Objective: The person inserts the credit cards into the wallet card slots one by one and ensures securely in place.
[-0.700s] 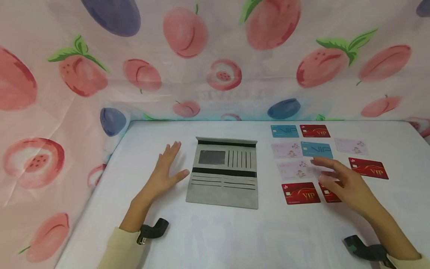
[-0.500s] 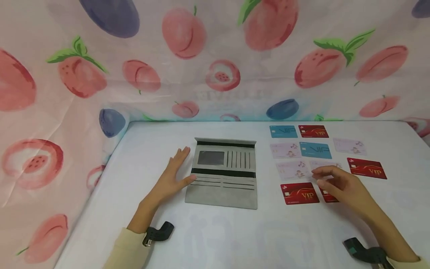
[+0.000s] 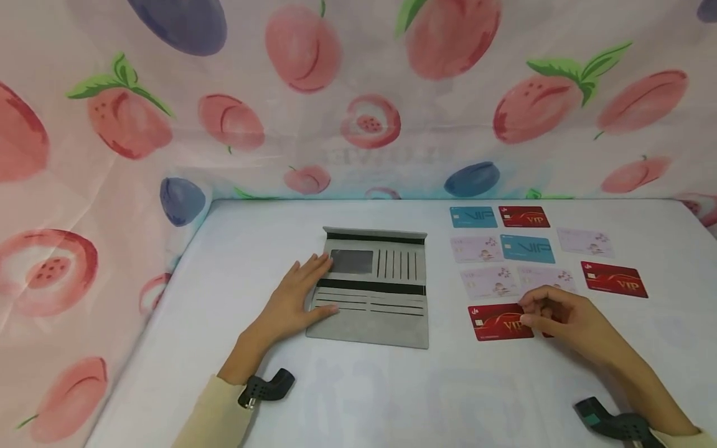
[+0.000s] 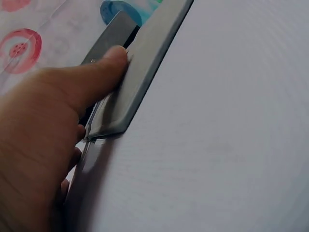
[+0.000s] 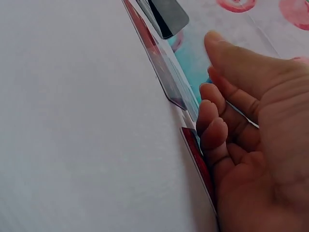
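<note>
A grey wallet (image 3: 370, 326) lies unfolded on the white table, showing card slots, a dark window and black bands. My left hand (image 3: 291, 298) rests on its left edge, fingers spread and thumb over the lower half; in the left wrist view the thumb (image 4: 104, 72) lies on the wallet. At the right, my right hand (image 3: 566, 317) hovers by the right end of a red VIP card (image 3: 495, 323), its fingers loosely bent. The right wrist view shows nothing between thumb and fingers. Beneath this hand a second red card is mostly hidden.
Several cards lie in loose rows: blue VIP cards (image 3: 473, 217), pale pink cards (image 3: 490, 283) and more red ones (image 3: 613, 279). A fruit-print cloth (image 3: 370, 74) stands behind and left of the white table (image 3: 381, 398).
My left hand has moved right and down onto the wallet's left edge. My right hand has come down and slightly left, from the pink cards to the front red card.
</note>
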`<state>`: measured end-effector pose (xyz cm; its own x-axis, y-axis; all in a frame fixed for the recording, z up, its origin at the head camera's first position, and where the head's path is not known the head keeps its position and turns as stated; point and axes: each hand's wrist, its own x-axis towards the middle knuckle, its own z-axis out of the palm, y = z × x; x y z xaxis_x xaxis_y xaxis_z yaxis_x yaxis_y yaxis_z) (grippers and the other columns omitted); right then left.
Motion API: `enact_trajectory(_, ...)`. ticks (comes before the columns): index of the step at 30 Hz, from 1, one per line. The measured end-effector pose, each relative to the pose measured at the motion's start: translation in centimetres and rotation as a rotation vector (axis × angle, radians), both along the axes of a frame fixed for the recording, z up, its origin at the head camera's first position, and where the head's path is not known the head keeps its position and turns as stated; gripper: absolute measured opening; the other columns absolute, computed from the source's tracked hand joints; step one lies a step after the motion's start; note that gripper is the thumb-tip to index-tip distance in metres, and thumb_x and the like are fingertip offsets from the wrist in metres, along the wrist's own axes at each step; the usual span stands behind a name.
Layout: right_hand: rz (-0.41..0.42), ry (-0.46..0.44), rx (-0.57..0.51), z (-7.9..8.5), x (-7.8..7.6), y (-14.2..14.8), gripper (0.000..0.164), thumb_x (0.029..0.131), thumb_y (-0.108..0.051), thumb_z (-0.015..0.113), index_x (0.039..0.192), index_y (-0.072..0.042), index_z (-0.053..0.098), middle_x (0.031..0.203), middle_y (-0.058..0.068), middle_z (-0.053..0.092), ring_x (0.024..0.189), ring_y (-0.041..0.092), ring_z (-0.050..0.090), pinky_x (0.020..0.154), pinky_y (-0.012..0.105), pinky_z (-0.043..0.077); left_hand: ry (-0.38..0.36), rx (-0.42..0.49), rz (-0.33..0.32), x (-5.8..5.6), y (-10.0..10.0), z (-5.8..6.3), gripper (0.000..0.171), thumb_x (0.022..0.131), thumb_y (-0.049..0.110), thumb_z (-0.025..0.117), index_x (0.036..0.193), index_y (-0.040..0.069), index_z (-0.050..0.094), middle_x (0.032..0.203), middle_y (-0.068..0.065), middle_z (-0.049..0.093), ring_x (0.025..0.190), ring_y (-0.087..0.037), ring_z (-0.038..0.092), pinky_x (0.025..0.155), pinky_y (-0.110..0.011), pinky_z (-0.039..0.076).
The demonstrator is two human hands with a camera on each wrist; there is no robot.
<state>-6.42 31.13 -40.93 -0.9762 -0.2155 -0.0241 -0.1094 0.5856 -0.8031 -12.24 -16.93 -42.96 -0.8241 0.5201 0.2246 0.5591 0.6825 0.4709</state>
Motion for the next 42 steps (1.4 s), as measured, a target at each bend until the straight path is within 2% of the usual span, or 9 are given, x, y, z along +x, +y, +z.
enact_trajectory(5,0.056,0.052,0.041,-0.4,-0.1,0.1,0.025,0.085,-0.018,0.074,0.108,-0.017,0.064,0.083,0.001,0.053,0.072,0.016,0.052,0.057,0.025,0.045,0.023,-0.081,-0.015,0.1,-0.2,0.2,0.081,0.085,0.050,0.065,0.148,0.010,0.036,0.155,-0.009,0.027,0.143,-0.028,0.019,0.115,-0.049,0.010)
enact_trajectory(11,0.069,0.114,0.101,-0.3,-0.1,0.0,0.036,0.078,-0.022,0.080,0.110,-0.024,0.064,0.082,-0.004,0.048,0.067,0.013,0.048,0.052,0.026,0.042,0.046,-0.141,0.001,0.2,0.1,0.4,0.080,0.086,0.058,0.059,0.148,0.013,0.037,0.155,-0.005,0.028,0.143,-0.029,0.020,0.113,-0.055,0.009)
enact_trajectory(18,0.092,0.137,0.127,-0.4,-0.2,-0.1,0.042,0.075,-0.022,0.082,0.113,-0.027,0.064,0.090,-0.005,0.049,0.070,0.012,0.046,0.053,0.026,0.041,0.039,-0.157,0.043,0.7,0.7,0.7,0.079,0.084,0.052,0.065,0.147,0.013,0.039,0.154,-0.005,0.030,0.142,-0.029,0.020,0.111,-0.060,0.008)
enact_trajectory(28,0.094,0.145,0.176,-0.2,-0.1,-0.3,0.046,0.073,-0.025,0.083,0.114,-0.029,0.063,0.102,-0.006,0.052,0.076,0.011,0.044,0.055,0.025,0.041,0.068,-0.166,0.051,0.9,1.1,0.7,0.074,0.085,0.051,0.064,0.143,0.009,0.045,0.150,-0.011,0.035,0.141,-0.032,0.022,0.110,-0.062,0.011)
enact_trajectory(42,0.100,0.147,0.197,0.0,-0.1,-0.5,0.046,0.074,-0.027,0.083,0.115,-0.030,0.062,0.100,-0.005,0.051,0.074,0.011,0.043,0.054,0.025,0.039,0.032,-0.146,0.053,1.1,1.5,0.6,0.074,0.085,0.051,0.064,0.138,0.004,0.043,0.147,-0.015,0.037,0.142,-0.033,0.019,0.112,-0.058,0.007)
